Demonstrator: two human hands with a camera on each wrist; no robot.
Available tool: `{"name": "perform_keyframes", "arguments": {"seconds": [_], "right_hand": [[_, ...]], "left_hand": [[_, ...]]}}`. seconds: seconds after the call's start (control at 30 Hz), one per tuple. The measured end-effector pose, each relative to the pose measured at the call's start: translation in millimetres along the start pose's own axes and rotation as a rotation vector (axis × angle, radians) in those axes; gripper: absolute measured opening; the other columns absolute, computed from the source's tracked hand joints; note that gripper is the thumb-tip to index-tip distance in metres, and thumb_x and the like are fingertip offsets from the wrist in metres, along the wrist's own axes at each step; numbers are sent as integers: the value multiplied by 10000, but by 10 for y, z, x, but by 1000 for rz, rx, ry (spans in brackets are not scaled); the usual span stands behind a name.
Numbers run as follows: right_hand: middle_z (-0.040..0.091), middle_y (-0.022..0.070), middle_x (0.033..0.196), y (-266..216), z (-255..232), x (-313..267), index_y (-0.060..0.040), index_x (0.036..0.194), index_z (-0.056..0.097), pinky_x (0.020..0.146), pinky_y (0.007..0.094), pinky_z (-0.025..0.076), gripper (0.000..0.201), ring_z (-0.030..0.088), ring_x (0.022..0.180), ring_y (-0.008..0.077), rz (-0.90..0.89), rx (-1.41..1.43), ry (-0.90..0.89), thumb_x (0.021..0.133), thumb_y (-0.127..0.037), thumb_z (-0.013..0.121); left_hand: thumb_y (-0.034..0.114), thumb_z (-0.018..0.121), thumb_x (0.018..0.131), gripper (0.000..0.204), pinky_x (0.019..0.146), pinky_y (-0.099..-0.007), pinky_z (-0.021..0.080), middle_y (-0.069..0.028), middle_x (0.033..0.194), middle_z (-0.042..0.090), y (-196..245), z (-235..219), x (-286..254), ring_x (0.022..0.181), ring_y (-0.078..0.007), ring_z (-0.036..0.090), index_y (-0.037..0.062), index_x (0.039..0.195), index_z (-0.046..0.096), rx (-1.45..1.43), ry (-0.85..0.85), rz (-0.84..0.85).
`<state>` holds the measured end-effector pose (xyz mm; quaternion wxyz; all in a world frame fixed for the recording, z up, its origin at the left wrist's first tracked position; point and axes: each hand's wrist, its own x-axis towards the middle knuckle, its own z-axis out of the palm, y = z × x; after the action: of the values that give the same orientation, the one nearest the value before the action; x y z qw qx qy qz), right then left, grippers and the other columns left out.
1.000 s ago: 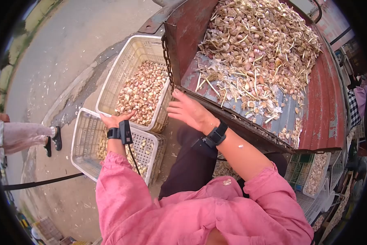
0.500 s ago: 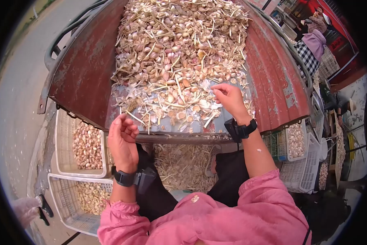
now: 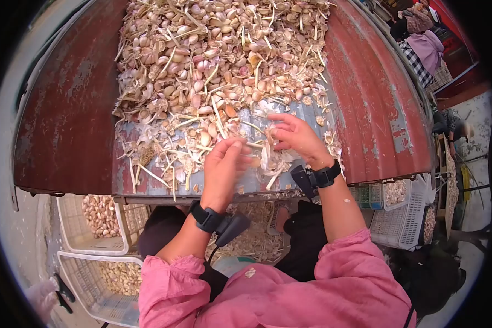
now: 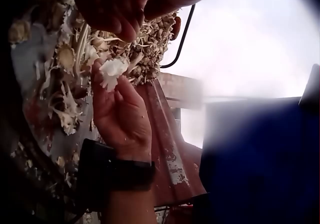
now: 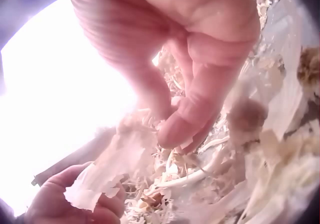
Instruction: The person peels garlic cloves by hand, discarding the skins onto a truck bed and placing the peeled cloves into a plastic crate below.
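A torn flake of garlic skin [image 5: 112, 159] shows between my two hands. In the left wrist view, the white garlic skin [image 4: 112, 73] overlaps my right fingertips, with thumb and fingers apart. My left hand [image 3: 222, 172] is above the front of the metal bed, fingers bent toward the right hand and blurred. I cannot tell whether it grips anything. My right hand [image 3: 303, 141] hovers across from it, fingers loosely bent, close over the scraps. Beyond both hands lies a heap of garlic cloves [image 3: 224, 54] mixed with dry stalks and skins.
Red corrugated walls [image 3: 374, 109] flank the heap. Below at the left stand two plastic crates, one with pinkish garlic cloves [image 3: 101, 216], the other with paler peeled cloves [image 3: 120, 279]. More crates [image 3: 396, 216] are at the right, and another person [image 3: 423, 49] is farther back.
My left hand has come from over the crates at the left to the metal bed, close to the right hand. The head view has swung to face the heap.
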<state>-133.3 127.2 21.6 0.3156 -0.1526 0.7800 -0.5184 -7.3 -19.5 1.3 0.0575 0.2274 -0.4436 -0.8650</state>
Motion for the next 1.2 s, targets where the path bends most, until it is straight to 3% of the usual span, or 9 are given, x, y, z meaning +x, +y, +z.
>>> {"name": "perform_keyframes", "arguments": {"seconds": [0.07,0.33,0.4,0.5,0.67,0.77,0.9,1.07,1.2], "right_hand": [[569,102,1011,-45,-92,-122,-11,1059,488,668,216,491,231,575,829,129,13,566,-133,852,-111,509],[575,118,1002,-196,25,-504,-18,1011,504,628,201,479,196,587,811,136,-49,724,-185,833,-93,538],[596,78,901,-236,151,-599,-13,980,541,599,214,467,209,600,752,143,-153,210,-127,802,-115,581],[594,62,809,-287,318,-648,-16,996,547,551,195,441,255,596,699,116,-308,-94,60,768,-110,613],[495,154,1093,50,390,-267,-59,1030,561,819,376,413,335,501,974,296,-672,-755,210,711,-153,606],[514,140,1076,92,239,-408,-64,1006,576,830,364,410,324,501,982,288,-599,-914,-118,702,-171,614],[591,114,836,-126,-105,-566,-38,851,631,696,359,458,170,569,765,285,-267,-1266,100,712,-129,595],[586,133,745,-355,550,-159,-26,826,623,606,347,447,148,570,683,279,-496,-504,66,722,-120,578],[588,142,744,-175,882,171,-25,806,613,595,342,444,126,568,670,286,-534,-670,0,721,-106,567]], "left_hand": [[143,464,868,195,570,-184,433,-35,809,580,16,61,-81,653,-85,548,15,994,540,-33,-12,-119],[174,453,884,224,539,-204,450,-51,828,575,42,153,-163,663,-91,554,6,1015,521,-48,-63,-93],[214,481,870,237,540,-195,409,-33,862,563,155,262,-280,627,-77,511,38,1026,516,-347,-176,-415],[234,448,891,232,435,-182,350,-40,850,557,-133,48,-313,550,-65,450,45,1012,507,-525,-290,-492],[70,457,809,178,450,-193,322,-8,702,481,-6,-85,-318,563,-79,434,28,980,483,-347,-29,-209],[44,424,797,172,477,-201,343,-26,705,471,158,-320,-201,602,-97,460,14,959,471,-360,197,-41],[55,394,818,170,452,-213,297,-11,652,414,215,-472,-187,537,-89,370,13,970,457,-454,228,9],[118,387,862,193,422,-220,255,7,581,351,175,-444,-177,468,-84,315,7,1009,448,-442,163,-30],[219,403,897,239,402,-211,241,9,558,346,91,-472,-133,433,-82,315,11,996,466,-381,126,-69]]}}
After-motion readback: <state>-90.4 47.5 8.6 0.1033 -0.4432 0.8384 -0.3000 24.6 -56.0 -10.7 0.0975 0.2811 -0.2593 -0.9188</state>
